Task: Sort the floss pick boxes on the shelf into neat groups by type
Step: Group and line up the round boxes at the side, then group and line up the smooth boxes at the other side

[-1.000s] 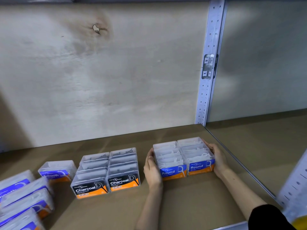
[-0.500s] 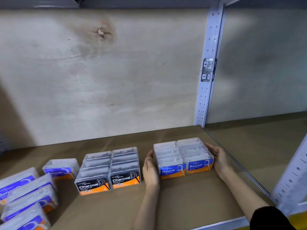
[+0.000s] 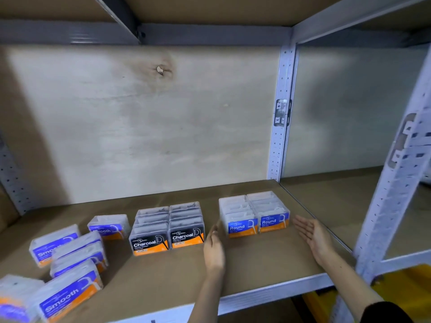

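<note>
A tidy block of clear "Round" floss pick boxes (image 3: 254, 215) with blue and orange labels stands right of centre on the brown shelf board (image 3: 254, 259). Left of it sits a squared block of black-labelled "Charcoal" boxes (image 3: 168, 227). Several "Smooth" boxes (image 3: 70, 255) lie loose and skewed at the left, one (image 3: 108, 226) standing apart beside the Charcoal block. My left hand (image 3: 214, 249) hovers edge-on between the Charcoal and Round blocks, open, touching neither. My right hand (image 3: 313, 236) is open, palm facing left, a little right of the Round block.
A perforated grey upright (image 3: 279, 127) stands at the back right and another (image 3: 396, 190) at the front right. The plywood back wall (image 3: 144, 127) closes the bay. The metal front rail (image 3: 268, 297) edges the shelf. A second bay lies to the right.
Both hands have come off the sides of the Round block and pulled back toward the front edge. The camera has backed away and tilted up, showing more of the shelf above and left.
</note>
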The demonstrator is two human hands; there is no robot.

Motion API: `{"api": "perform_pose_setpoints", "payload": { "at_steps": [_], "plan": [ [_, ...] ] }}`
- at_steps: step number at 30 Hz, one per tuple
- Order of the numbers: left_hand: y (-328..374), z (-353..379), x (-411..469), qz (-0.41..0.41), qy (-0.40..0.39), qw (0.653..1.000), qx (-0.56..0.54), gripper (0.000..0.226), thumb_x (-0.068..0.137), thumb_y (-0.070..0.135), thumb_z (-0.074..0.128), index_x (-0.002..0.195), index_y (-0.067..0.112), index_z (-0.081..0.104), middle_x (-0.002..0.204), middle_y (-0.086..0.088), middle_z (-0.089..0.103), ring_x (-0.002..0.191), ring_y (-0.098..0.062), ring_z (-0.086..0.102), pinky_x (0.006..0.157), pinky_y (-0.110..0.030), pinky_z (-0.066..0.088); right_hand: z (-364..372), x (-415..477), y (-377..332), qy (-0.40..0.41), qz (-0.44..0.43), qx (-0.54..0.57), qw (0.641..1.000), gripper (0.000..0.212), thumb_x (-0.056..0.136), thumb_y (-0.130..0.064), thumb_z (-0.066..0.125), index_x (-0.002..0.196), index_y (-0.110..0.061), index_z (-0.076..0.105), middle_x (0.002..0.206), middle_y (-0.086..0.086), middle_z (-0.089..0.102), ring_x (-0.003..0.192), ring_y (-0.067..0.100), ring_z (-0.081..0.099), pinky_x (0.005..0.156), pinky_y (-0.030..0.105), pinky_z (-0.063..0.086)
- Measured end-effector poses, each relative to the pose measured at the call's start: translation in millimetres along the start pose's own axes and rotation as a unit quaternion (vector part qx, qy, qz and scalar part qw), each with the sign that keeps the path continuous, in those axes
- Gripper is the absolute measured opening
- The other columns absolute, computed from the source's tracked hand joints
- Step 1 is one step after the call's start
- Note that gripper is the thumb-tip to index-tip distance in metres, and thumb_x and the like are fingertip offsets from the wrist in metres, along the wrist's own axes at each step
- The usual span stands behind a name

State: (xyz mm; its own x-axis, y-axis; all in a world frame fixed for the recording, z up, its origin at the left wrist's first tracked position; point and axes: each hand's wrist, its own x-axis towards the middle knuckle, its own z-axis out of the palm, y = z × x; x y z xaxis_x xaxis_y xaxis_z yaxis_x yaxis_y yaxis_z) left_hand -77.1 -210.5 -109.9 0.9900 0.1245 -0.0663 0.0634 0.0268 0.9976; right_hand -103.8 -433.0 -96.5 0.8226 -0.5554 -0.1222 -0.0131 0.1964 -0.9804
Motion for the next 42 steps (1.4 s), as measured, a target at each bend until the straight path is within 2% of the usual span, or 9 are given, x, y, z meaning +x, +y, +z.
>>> {"api": "perform_pose_setpoints", "payload": {
  "at_steps": [4, 8, 11, 14, 23, 29, 32, 36, 42],
  "plan": [
    [1.7, -10.2, -23.0, 0.01, -0.015, 0.999, 0.044, 0.039, 0.102, 0.01, 0.028, 0.134, 0.001, 0.047, 0.142, -0.013, 0.048, 0.134, -0.025, 0.042, 0.11, -0.029, 0.031, -7.9, -21.5, 2.0, -0.004, -0.014, -0.039, 0.999, 0.047, 0.1, -0.012, 0.017, 0.128, 0.013, 0.045, 0.135, 0.03, 0.047, 0.121, 0.036, 0.048, 0.106, 0.037, 0.034],
    [4.7, -18.8, -42.7, 0.039, -0.044, 0.993, 0.102, 0.038, 0.101, 0.013, 0.031, 0.134, 0.004, 0.047, 0.14, -0.011, 0.051, 0.132, -0.023, 0.045, 0.106, -0.025, 0.034, -8.1, -38.4, 2.4, -0.024, -0.028, -0.145, 0.989, 0.047, 0.101, -0.009, 0.018, 0.11, 0.015, 0.057, 0.115, 0.032, 0.059, 0.077, 0.025, 0.055, 0.071, 0.023, 0.044],
    [8.1, -26.7, -51.2, 0.06, -0.091, 0.975, 0.194, 0.035, 0.099, 0.013, 0.038, 0.132, 0.006, 0.05, 0.134, -0.01, 0.056, 0.125, -0.022, 0.052, 0.088, -0.018, 0.038, 5.6, -54.3, -8.5, -0.091, -0.032, -0.231, 0.968, 0.046, 0.1, -0.008, 0.023, 0.076, -0.003, 0.061, 0.087, 0.018, 0.064, 0.063, 0.015, 0.057, 0.06, 0.019, 0.043],
    [13.3, -35.3, -54.4, 0.063, -0.154, 0.945, 0.282, 0.032, 0.095, 0.014, 0.047, 0.125, 0.008, 0.057, 0.125, -0.01, 0.063, 0.115, -0.02, 0.058, 0.082, -0.014, 0.039, 27.3, -69.1, -17.5, -0.182, -0.034, -0.313, 0.932, 0.042, 0.099, -0.005, 0.029, 0.072, -0.007, 0.061, 0.07, 0.006, 0.06, 0.052, 0.005, 0.059, 0.049, 0.008, 0.043],
    [44.9, -97.2, -53.9, 0.095, -0.192, 0.876, 0.432, 0.029, 0.089, 0.012, 0.054, 0.116, 0.006, 0.063, 0.122, -0.011, 0.064, 0.113, -0.025, 0.059, 0.091, -0.025, 0.045, 114.2, -110.2, -20.9, -0.367, -0.178, -0.517, 0.753, 0.023, 0.091, -0.012, 0.051, 0.097, -0.001, 0.07, 0.093, 0.008, 0.07, 0.077, 0.005, 0.057, 0.071, 0.014, 0.043],
    [62.9, -145.9, -55.1, 0.115, -0.168, 0.834, 0.513, 0.032, 0.091, 0.019, 0.056, 0.122, 0.011, 0.059, 0.128, -0.008, 0.06, 0.117, -0.023, 0.055, 0.094, -0.026, 0.043, 169.2, -129.4, -15.7, -0.401, -0.222, -0.574, 0.679, 0.039, 0.088, -0.017, 0.054, 0.051, -0.027, 0.046, 0.057, -0.004, 0.046, 0.062, 0.014, 0.045, 0.055, 0.025, 0.03],
    [68.3, -169.0, -56.3, 0.121, -0.153, 0.817, 0.542, 0.034, 0.09, 0.021, 0.055, 0.123, 0.013, 0.059, 0.129, -0.007, 0.06, 0.118, -0.022, 0.055, 0.095, -0.026, 0.043, 192.6, -138.7, -15.7, -0.418, -0.227, -0.589, 0.654, 0.022, 0.089, -0.021, 0.055, 0.069, -0.014, 0.062, 0.065, 0.0, 0.053, 0.057, 0.007, 0.044, 0.053, 0.023, 0.029],
    [77.2, -200.1, -53.7, 0.121, -0.125, 0.813, 0.556, 0.033, 0.089, 0.02, 0.057, 0.12, 0.013, 0.061, 0.126, -0.007, 0.062, 0.115, -0.021, 0.058, 0.096, -0.029, 0.046, 223.8, -145.4, -18.6, -0.454, -0.245, -0.563, 0.645, 0.02, 0.087, -0.019, 0.056, 0.095, -0.005, 0.07, 0.098, 0.011, 0.071, 0.089, 0.023, 0.063, 0.073, 0.029, 0.043],
    [111.8, -246.1, -36.8, 0.141, -0.058, 0.8, 0.58, 0.028, 0.091, 0.016, 0.048, 0.111, 0.008, 0.065, 0.117, -0.011, 0.066, 0.111, -0.026, 0.06, 0.088, -0.028, 0.046, 275.7, -153.4, -25.7, -0.455, -0.284, -0.547, 0.643, 0.021, 0.086, -0.019, 0.056, 0.097, -0.007, 0.069, 0.092, 0.007, 0.07, 0.084, 0.02, 0.062, 0.072, 0.029, 0.047]
  ]
}}
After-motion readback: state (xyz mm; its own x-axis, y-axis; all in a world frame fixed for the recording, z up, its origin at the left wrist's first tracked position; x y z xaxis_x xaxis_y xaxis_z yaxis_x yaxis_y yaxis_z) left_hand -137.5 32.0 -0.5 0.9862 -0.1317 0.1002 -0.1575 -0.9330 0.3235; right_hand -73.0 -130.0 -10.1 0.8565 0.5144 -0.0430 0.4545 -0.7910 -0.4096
